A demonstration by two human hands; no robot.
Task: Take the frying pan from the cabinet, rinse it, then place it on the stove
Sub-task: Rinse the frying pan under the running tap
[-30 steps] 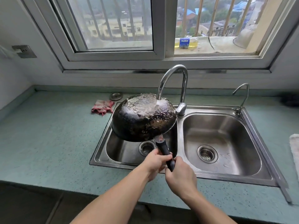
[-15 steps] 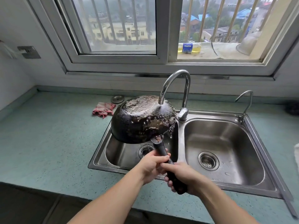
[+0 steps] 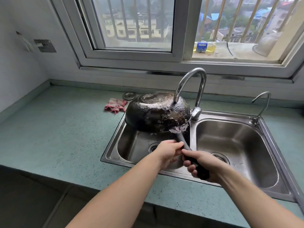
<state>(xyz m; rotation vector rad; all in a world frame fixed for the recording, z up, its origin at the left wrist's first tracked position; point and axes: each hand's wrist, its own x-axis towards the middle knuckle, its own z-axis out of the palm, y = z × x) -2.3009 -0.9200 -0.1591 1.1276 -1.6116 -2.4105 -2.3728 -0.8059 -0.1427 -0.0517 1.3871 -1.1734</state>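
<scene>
Frying pan [image 3: 158,111]: black, wet, turned bottom-up over the left basin of the sink [image 3: 126,142], its base right under the spout of the tall tap [image 3: 189,83].
My left hand [image 3: 169,153]: fingers curled round the pan's handle [image 3: 181,142], on the part nearer the pan.
My right hand [image 3: 202,163]: wrapped round the handle's end, touching the left.
Worktop [image 3: 57,137]: green, speckled.
On it, left of the sink: pink cloth [image 3: 116,105], with a small round metal lid [image 3: 129,95] just behind it.
Small second tap [image 3: 261,104]: at the sink's far right corner.

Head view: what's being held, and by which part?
Blackened metal frying pan, by its black handle: left hand nearer the pan, right hand at the end.
</scene>
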